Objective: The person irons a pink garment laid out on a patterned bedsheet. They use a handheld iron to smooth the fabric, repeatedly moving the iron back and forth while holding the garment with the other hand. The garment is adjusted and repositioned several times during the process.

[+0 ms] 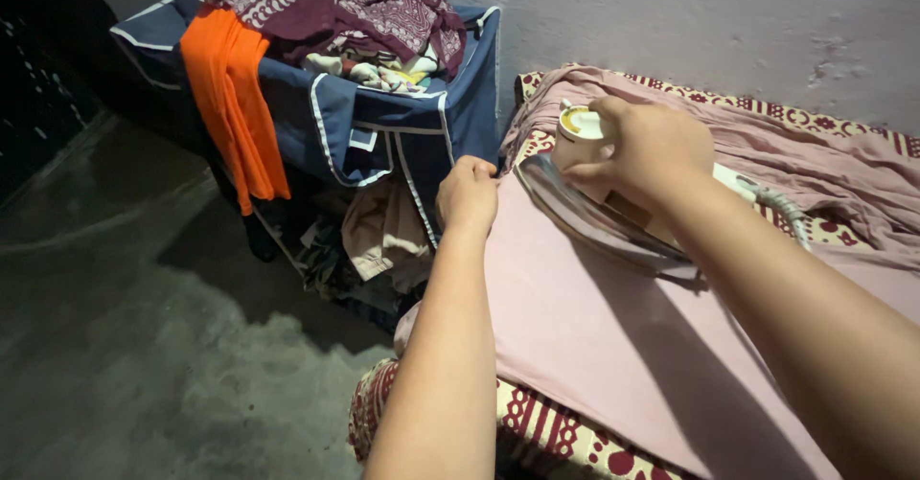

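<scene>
Gripping the iron [613, 214] by its handle, your right hand [644, 149] is closed over the top, fingers wrapped round. The iron is a wedge with a shiny metal soleplate and a pale plastic body; a round yellow-and-white dial sits at its front. Its nose points toward the far left edge of the pink cloth [613, 346], and the plate rests flat on it. A ribbed whitish cord [781, 207] trails from the back toward the right.

Your left hand [468, 193] is curled into a loose fist, pinching the cloth's left edge just beside the iron's tip. The cloth is smooth where the iron sits and rumpled into soft folds farther back. Under it lies a mat [565, 437] printed in dark red and cream.

Just left of it, a navy basket [383, 121] with white piping holds heaped clothes; an orange garment [235, 106] hangs over its side. The floor [144, 346] is dull grey concrete, the wall [690, 20] rough plaster.
</scene>
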